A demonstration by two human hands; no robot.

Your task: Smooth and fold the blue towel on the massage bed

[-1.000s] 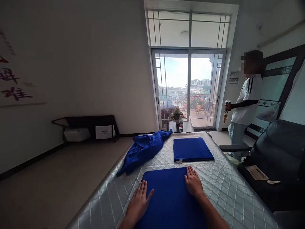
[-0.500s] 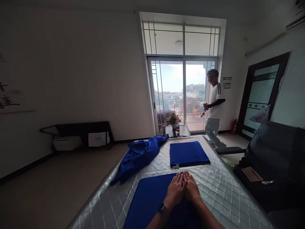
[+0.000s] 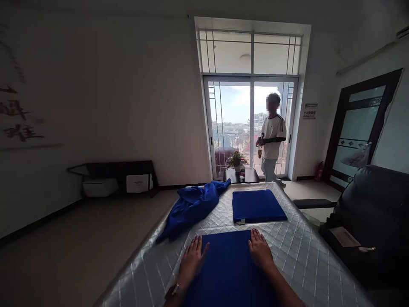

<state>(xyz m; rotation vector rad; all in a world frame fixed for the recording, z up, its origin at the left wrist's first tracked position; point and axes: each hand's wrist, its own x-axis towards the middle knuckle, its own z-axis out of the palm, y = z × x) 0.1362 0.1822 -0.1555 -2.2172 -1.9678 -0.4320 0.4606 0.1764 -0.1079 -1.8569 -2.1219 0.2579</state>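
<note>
We find the near cloth [image 3: 228, 266], blue and smooth, lying flat on the silver quilted cover [image 3: 306, 256], directly in front of the wearer; its near end runs out of view at the bottom. We note the left hand [image 3: 191, 259] palm down at the cloth's left edge, its fingers straight and close together, the thumb spread wide over the blue. A band [image 3: 172, 291] sits on the left wrist. We record the right hand [image 3: 260, 250] palm down at the far right corner, its fingers extended and narrowly set. We see neither hand gripping anything.

Beyond the near cloth and well short of the cover's far edge, we observe a folded cloth [image 3: 258, 205], also blue, with a white tag [image 3: 242, 221] at its near edge. To its left we see a crumpled cloth [image 3: 194, 207] of similar blue.

Past the cover we list a small table [image 3: 252, 177] bearing a plant [image 3: 236, 159] and a bottle [image 3: 242, 170]. Beside it, before the glass doors [image 3: 233, 119], we note a person [image 3: 272, 147] standing. At right we find a black chair [image 3: 380, 196] with a brown card [image 3: 344, 237] on its seat.
</note>
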